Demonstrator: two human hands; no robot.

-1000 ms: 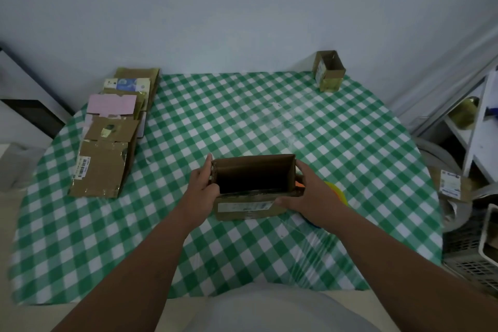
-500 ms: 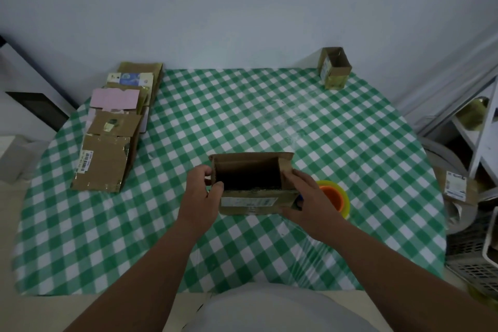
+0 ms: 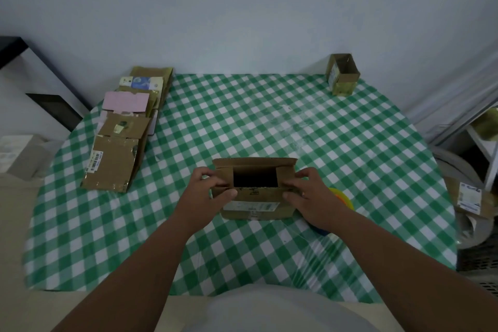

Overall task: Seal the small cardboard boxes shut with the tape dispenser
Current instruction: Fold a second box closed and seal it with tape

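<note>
the small cardboard box (image 3: pixel 254 188) sat on the green-checked tabletop (image 3: pixel 269 121), near the front edge and roughly in the middle, with its top partly closed: the two short end flaps were folded in over the opening and a dark gap showed between them, while the far long flap stood up behind. a white label ran along the near side of the box. the left hand (image 3: pixel 206 191) held the left end of the box, its grip curled with fingers on the left end flap and thumb on the near wall. the right hand (image 3: pixel 314 197) did the same at the right end, fingers pressing the right flap down, thumb at the near edge. just beside and partly behind the right hand lay the tape dispenser (image 3: pixel 342 197), seen only as a yellow and orange round shape with a blue part below the wrist. a pile of flattened cardboard (image 3: pixel 118 153) lay at the left side of the tabletop, well apart from the box. a second small box (image 3: pixel 342 74) stood open at the far right corner.
</note>
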